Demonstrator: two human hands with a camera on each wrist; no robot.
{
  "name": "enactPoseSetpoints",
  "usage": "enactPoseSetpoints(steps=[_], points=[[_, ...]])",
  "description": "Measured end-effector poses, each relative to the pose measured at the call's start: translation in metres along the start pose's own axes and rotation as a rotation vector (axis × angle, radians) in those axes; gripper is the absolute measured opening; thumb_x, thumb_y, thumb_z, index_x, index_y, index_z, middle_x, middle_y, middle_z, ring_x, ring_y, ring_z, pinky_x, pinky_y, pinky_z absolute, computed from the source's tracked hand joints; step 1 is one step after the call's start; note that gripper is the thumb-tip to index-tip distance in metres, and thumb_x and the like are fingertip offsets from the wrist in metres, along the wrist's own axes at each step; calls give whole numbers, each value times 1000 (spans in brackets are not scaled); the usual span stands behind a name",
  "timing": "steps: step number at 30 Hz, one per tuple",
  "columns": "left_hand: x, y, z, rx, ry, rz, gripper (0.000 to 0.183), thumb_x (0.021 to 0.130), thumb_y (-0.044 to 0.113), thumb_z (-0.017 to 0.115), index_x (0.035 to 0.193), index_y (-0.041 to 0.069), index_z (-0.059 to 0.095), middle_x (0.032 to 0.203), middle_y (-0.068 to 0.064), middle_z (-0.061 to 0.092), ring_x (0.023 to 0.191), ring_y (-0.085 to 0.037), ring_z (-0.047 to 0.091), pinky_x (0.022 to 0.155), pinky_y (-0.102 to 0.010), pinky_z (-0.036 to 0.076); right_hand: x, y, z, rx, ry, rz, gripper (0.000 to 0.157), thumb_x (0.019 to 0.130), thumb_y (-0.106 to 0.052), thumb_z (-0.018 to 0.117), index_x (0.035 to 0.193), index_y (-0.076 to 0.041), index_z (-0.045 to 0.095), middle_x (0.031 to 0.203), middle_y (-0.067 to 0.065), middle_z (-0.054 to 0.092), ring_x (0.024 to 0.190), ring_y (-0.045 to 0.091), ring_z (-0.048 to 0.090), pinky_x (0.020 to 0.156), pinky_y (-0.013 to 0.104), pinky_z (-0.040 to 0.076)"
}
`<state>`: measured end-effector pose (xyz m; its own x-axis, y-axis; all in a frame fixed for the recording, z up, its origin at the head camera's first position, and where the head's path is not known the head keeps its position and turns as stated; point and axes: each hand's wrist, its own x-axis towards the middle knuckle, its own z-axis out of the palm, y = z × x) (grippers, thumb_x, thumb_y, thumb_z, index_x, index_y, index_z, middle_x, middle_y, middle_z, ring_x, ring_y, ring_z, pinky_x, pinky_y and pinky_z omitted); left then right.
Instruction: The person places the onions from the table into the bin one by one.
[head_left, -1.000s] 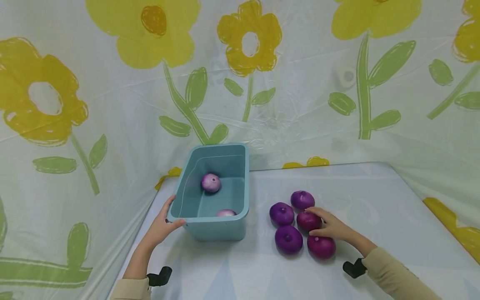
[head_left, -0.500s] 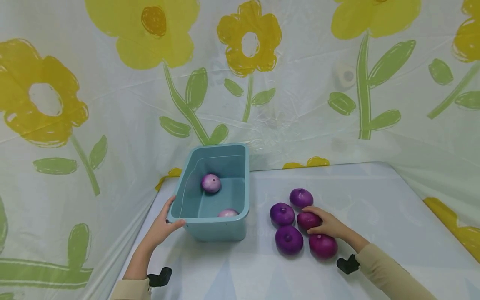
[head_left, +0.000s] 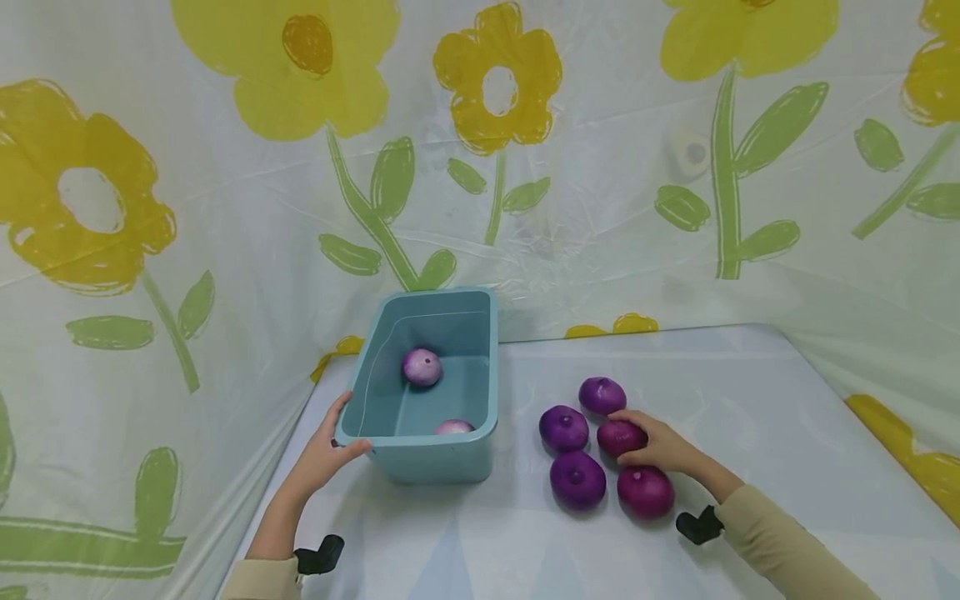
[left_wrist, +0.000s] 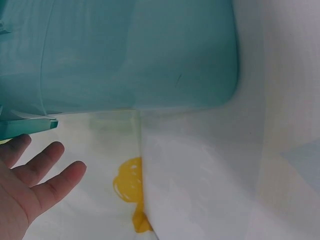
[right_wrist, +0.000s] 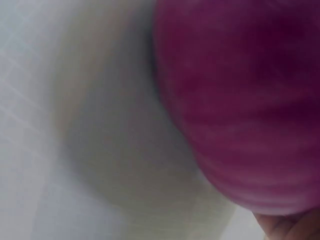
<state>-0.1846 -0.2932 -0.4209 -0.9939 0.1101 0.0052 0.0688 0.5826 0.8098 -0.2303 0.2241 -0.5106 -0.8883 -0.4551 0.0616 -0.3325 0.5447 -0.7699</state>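
Observation:
My right hand (head_left: pixel 663 447) holds a red onion (head_left: pixel 618 437) between thumb and fingers, in the middle of a group on the table. Just below that hand sits another red onion (head_left: pixel 646 493). Around them are darker purple onions: one at the back (head_left: pixel 602 396), one at the left (head_left: pixel 564 429) and one at the front left (head_left: pixel 577 482). My left hand (head_left: pixel 321 460) touches the near-left corner of a blue-green bin (head_left: pixel 442 460), its fingers extended and spread beside the rim in the left wrist view. A large onion (right_wrist: pixel 245 100) fills much of the right wrist view, hiding most of the hand.
Inside the bin lie two paler purple onions, one further back (head_left: pixel 422 367) and one partly hidden behind the near wall (head_left: pixel 453 427). A flower-printed curtain (head_left: pixel 600 208) hangs behind the pale-covered table (head_left: pixel 525 550).
My right fingers have drawn in round the middle onion, which has shifted slightly to the right. The back onion has been nudged a little away. My left hand and the bin stay put.

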Motion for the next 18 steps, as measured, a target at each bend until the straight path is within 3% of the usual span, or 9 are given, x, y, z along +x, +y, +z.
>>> enactPoseSetpoints(steps=[8,18], points=[[1,2,0,-1,-1,-13,87,83,24,64,147,11,6,146,-27,16,125,-49,30,91,-59,39,1,-7,-12,-26,-14,53,66,74,-25,75,130,-8,44,128,24,46,107,36,51,84,48,45],[0,3,0,-8,-2,-17,88,83,24,64,147,11,5,146,-26,17,125,-48,30,92,-59,38,8,-17,-30,-49,-12,49,67,76,-28,73,131,-6,43,130,27,43,110,40,49,83,48,46]])
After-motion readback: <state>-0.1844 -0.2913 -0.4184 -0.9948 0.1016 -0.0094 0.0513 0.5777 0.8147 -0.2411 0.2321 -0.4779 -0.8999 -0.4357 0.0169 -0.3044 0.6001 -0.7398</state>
